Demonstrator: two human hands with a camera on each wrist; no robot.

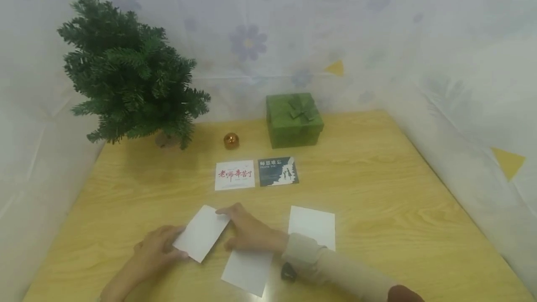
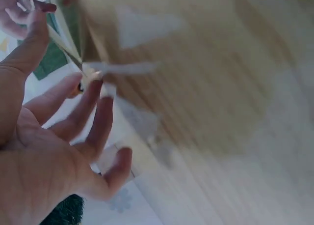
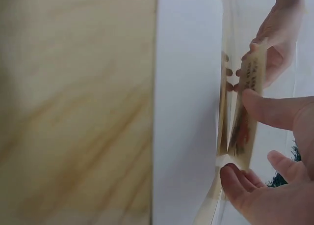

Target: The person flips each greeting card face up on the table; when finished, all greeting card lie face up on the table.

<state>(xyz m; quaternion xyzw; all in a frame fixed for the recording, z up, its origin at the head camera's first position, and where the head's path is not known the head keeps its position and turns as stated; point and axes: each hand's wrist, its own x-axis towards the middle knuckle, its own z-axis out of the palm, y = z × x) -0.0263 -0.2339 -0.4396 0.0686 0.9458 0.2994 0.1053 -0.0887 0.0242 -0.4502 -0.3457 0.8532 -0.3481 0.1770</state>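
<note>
1. My left grip [image 1: 157,250] is bent around the left side of the held card [image 1: 202,234], pinching it lightly between thumb and fingers
2. My right grip [image 1: 251,234] pinches that same card at its far right corner, thumb and fingers drawn close together on it
3. The held card is tilted between my two hands over the near part of the bench [image 1: 377,162], its white face up; the right wrist view shows print in dark and red on its other side
4. A second white card [image 1: 247,274] lies near me, partly hidden by my right hand
5. A third white card [image 1: 312,225] lies to the right, its near edge partly covered by my pale sleeve [image 1: 335,264]
6. A small black object [image 1: 288,271] sits just beside that sleeve, too blurred for me to name
7. Farther off, a white card with red writing [image 1: 235,176] lies just left of a dark blue card [image 1: 270,174]
8. Beyond those stand a shiny copper-coloured ball [image 1: 231,141] and, to its right, a green gift box [image 1: 293,127] with a bow on its lid
9. A small green tree [image 1: 130,69] stands at the far left
</note>
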